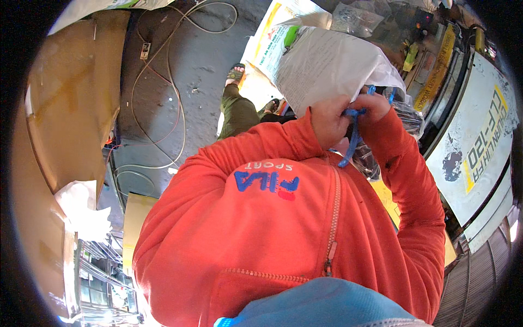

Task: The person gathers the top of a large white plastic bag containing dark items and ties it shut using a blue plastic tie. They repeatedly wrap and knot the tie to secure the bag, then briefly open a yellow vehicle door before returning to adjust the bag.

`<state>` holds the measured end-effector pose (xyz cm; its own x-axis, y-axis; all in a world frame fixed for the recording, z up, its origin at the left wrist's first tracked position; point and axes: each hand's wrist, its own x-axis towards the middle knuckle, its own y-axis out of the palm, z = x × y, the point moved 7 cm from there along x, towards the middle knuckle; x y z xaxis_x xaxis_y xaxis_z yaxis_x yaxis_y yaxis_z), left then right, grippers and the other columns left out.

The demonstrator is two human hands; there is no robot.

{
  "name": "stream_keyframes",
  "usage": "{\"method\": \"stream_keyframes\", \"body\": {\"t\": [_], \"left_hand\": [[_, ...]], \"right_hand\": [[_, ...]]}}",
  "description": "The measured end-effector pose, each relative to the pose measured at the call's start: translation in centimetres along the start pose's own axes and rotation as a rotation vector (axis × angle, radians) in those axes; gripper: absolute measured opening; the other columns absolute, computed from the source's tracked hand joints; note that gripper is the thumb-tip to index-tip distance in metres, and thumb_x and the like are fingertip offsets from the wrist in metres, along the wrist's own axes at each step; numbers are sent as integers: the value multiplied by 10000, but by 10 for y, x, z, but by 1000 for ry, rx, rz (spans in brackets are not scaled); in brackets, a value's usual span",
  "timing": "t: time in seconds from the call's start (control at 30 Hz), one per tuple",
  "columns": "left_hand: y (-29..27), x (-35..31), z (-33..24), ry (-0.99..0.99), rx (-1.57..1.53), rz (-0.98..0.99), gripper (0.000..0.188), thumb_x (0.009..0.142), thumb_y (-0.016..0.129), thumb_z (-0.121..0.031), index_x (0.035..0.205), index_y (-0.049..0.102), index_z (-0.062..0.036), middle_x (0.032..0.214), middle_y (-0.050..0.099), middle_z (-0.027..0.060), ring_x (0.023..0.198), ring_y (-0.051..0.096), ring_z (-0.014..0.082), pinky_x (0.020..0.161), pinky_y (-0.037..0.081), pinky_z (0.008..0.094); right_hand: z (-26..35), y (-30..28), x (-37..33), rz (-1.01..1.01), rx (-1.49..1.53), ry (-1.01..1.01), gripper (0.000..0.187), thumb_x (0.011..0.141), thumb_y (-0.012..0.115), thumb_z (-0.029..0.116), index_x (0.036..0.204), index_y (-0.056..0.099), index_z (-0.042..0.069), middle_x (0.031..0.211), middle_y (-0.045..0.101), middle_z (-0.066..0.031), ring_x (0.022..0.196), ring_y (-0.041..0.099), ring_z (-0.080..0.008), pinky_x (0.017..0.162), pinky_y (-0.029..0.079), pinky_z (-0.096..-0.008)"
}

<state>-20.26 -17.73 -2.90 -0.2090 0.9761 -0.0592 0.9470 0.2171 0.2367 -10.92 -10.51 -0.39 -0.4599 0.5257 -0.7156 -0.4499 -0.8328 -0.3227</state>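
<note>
In front of my chest, both hands are closed and close together at the end of a large white sack (332, 68) with printing on it. My left hand (329, 121) has its fingers curled round a blue cord (354, 136), whose loose end hangs down. Just beside it, my right hand (374, 106) pinches the same cord, which also shows between its fingers and past them. Crumpled clear plastic (411, 117) bulges out beside my right hand. The fingertips and the exact form of any knot are hidden.
Cables (169, 82) loop over the grey floor at the left, with a small switch box on one. Brown panels (76, 103) stand at the far left, a pale machine panel (474, 141) at the right. A trousered leg (239, 111) and sandalled feet show beyond my left sleeve.
</note>
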Motion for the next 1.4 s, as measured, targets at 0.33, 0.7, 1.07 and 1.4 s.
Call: {"method": "stream_keyframes", "body": {"t": [0.33, 0.7, 1.07, 1.4], "left_hand": [[-11, 7, 9, -274, -78, -75, 122, 855, 577, -123, 815, 591, -8, 609, 521, 182, 522, 495, 197, 507, 407, 334], [-5, 1, 17, -347, -128, -60, 197, 891, 568, -143, 968, 633, 25, 858, 642, 60, 808, 542, 98, 731, 441, 237], [-6, 5, 13, -244, -145, -100, 181, 868, 585, -150, 781, 577, 8, 589, 482, 31, 579, 416, 92, 515, 370, 274], [-2, 4, 13, -145, 102, -23, 157, 881, 599, -175, 863, 614, -19, 660, 523, -35, 598, 434, 63, 519, 368, 241]], "right_hand": [[-1, -63, -71, 111, 378, 299, 369, 734, 670, 83, 1081, 596, -17, 908, 621, -55, 655, 561, -92, 557, 442, -212], [50, -167, -165, -1337, 52, -3, 268, 873, 590, 172, 1097, 598, 26, 779, 631, -39, 570, 522, -64, 491, 381, -178], [37, -11, -60, -395, -667, -16, 299, 817, 613, 205, 1080, 593, 63, 966, 568, -131, 889, 584, -285, 762, 474, -333], [-52, -103, -281, -1332, -798, -293, 675, 710, 744, 190, 1286, 443, 6, 1287, 463, -211, 1180, 459, -350, 1004, 351, -411]]}}
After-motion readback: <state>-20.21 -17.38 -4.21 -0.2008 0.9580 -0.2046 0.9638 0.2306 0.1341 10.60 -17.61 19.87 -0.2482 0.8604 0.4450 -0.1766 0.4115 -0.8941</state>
